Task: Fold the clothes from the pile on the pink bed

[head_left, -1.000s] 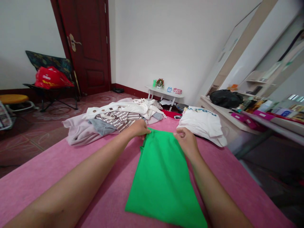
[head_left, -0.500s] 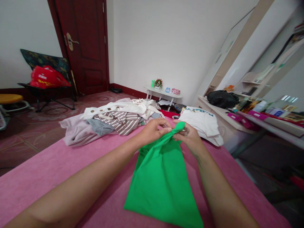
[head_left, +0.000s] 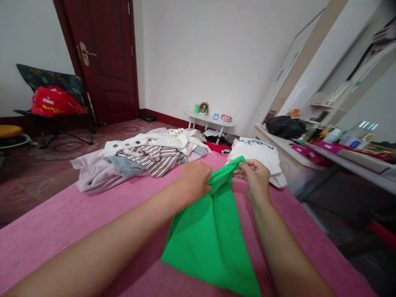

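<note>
A bright green piece of clothing [head_left: 210, 243] lies spread toward me on the pink bed cover [head_left: 123, 235]; its exact kind I cannot tell. Its far end is bunched and lifted between my hands. My left hand [head_left: 195, 181] is closed in a fist around the gathered edge on the left. On the other side, my right hand [head_left: 255, 175] pinches the top right corner between thumb and fingers. Past my left hand is a heap of clothes, with a striped garment [head_left: 157, 159] and a white buttoned one [head_left: 145, 140]. Beyond my right hand sits a white printed shirt [head_left: 258, 154].
A dressing table [head_left: 275, 142] with a black bag [head_left: 286, 127] and bottles stands along the right. A low white table [head_left: 206, 118] is by the far wall. At the left, a folding chair holds a red bag [head_left: 55, 101], near the dark red door [head_left: 105, 57].
My hands have moved apart: the left has closed into a fist lower on the green cloth, while the right has shifted right, stretching the twisted top edge. The view has turned slightly.
</note>
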Available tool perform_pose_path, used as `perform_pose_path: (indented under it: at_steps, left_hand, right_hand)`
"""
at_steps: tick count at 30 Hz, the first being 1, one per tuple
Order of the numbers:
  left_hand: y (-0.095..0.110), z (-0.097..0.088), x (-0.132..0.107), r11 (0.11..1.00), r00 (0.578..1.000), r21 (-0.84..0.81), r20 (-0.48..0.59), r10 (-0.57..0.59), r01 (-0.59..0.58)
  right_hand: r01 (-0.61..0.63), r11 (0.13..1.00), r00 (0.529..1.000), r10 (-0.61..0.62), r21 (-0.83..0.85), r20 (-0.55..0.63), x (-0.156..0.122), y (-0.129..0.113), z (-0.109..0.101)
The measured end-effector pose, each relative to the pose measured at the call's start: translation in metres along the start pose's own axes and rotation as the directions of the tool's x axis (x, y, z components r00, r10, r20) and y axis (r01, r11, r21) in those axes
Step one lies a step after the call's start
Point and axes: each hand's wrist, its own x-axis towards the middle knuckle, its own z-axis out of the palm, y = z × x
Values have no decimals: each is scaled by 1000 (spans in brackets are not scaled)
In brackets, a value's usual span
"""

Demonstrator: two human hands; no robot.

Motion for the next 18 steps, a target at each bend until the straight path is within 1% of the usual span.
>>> perform_pose_path:
  at_steps: [2,4,6,7,8,9,10,11,12,13,14,15,16,17,18]
  left_hand:
    - [6,-9,-8,997,998,38,18,60,-60]
    - [7,-14,-14,985,982,2,82,172,-172]
    - [2,-17,-15,947,943,-148,135,304,-284]
    - [-3,-17,-14,917,924,-260,156,349,-302]
    - [-10,-16,-10,878,913,-386,170,371,-284]
    - [-19,-14,-5,826,916,-517,177,361,-225]
    - [-28,-11,1,759,930,-638,187,315,-129]
    - [-38,-5,9,676,951,-737,200,238,-14]
    - [-49,2,16,577,967,-811,215,137,99]
    - [-59,11,24,471,971,-860,236,26,197]
    - [-68,21,30,377,962,-885,264,-76,273]
    - [-76,32,35,312,942,-889,303,-144,334]
    - [-82,43,39,277,923,-883,340,-178,378]
    - [-87,53,42,259,909,-875,367,-196,409]
    - [-90,62,43,252,902,-869,384,-198,425]
  right_hand:
    - [-17,1000,1000,17,16,-14,1,0,-2]
    - [-21,1000,1000,22,10,-11,0,0,-1]
    - [-2,1000,1000,2,-5,8,-4,-2,2]
    - [15,1000,999,-15,-3,36,-6,-3,5]
    - [37,999,995,-37,8,87,-9,-5,8]
    - [60,998,985,-63,26,158,-12,-7,11]
    - [82,996,967,-91,45,240,-15,-8,15]
    - [100,993,942,-113,58,316,-17,-9,17]
    - [112,992,919,-125,57,375,-17,-8,19]
    - [115,993,906,-119,35,407,-16,-6,19]
    - [103,995,908,-88,-14,409,-14,-3,17]
    - [81,992,918,-38,-93,395,-11,3,13]
    - [60,978,926,20,-200,378,-7,9,8]
    - [55,944,930,70,-326,361,-3,17,3]
    - [78,890,932,95,-449,350,1,25,-3]
